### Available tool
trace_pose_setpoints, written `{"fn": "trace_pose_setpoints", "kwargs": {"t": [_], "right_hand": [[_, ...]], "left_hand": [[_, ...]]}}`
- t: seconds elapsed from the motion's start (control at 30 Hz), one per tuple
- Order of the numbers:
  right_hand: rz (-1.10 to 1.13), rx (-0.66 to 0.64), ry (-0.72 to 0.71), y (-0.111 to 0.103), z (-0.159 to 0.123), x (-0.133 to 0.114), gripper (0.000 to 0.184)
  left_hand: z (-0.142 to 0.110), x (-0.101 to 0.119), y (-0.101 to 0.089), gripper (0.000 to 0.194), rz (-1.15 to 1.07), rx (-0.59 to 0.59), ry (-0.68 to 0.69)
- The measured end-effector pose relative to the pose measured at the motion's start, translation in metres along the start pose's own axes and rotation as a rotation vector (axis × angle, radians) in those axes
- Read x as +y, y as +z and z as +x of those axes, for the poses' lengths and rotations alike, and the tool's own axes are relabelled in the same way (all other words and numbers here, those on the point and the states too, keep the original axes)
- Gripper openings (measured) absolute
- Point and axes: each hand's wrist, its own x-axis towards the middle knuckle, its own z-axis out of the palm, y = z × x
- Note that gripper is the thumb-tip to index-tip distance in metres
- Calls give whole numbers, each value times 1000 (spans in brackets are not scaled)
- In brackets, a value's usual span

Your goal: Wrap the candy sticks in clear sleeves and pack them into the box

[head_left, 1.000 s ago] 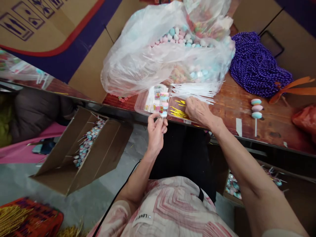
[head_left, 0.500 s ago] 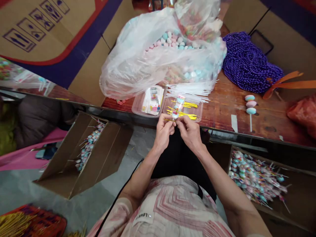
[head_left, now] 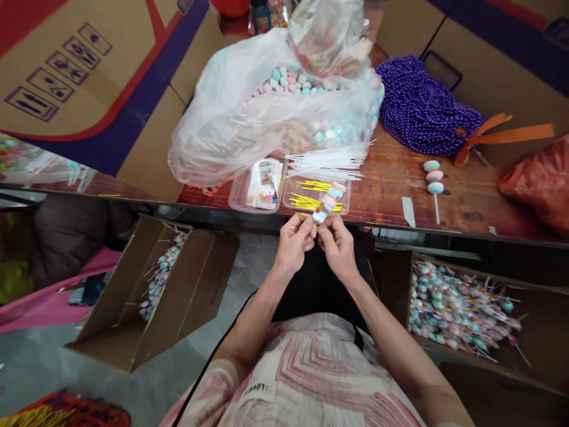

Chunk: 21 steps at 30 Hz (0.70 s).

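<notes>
Both of my hands meet just in front of the table edge at a wrapped marshmallow lollipop (head_left: 328,204), which leans up and to the right. Its clear printed wrapper covers pink, white and blue pieces. Fingertips of my left hand (head_left: 293,242) pinch a yellow twist tie (head_left: 302,216) at the wrapper's lower end. My right hand (head_left: 338,244) is closed at the same lower end, its fingers pressed together around the stick; the stick itself is mostly hidden. Beyond the hands is a clear tray of yellow twist ties (head_left: 303,201), with white sticks (head_left: 326,165) across its back.
A tray of printed wrappers (head_left: 265,185) stands at left, before a large plastic bag of marshmallows (head_left: 222,112). An unwrapped marshmallow stick (head_left: 434,176) lies right, near purple cord (head_left: 427,107). Cardboard boxes with lollipops (head_left: 164,273) (head_left: 457,308) flank me below the table.
The wrapped lollipop has tipped from nearly upright toward the right. My hands stay together at its lower end, and the right hand has turned slightly. The whole view has shifted a little.
</notes>
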Motion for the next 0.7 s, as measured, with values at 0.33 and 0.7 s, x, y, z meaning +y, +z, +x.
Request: {"fn": "trace_pose_setpoints", "kwargs": {"t": [0.33,0.7], "right_hand": [[-246,-209,-307,-31,6,-18,12],[-252,-167,35,-42,-7,-18,15]], "left_hand": [[-13,6,8,42,82,-133,-168],[-14,-13,9,38,165,-6,-76]]}}
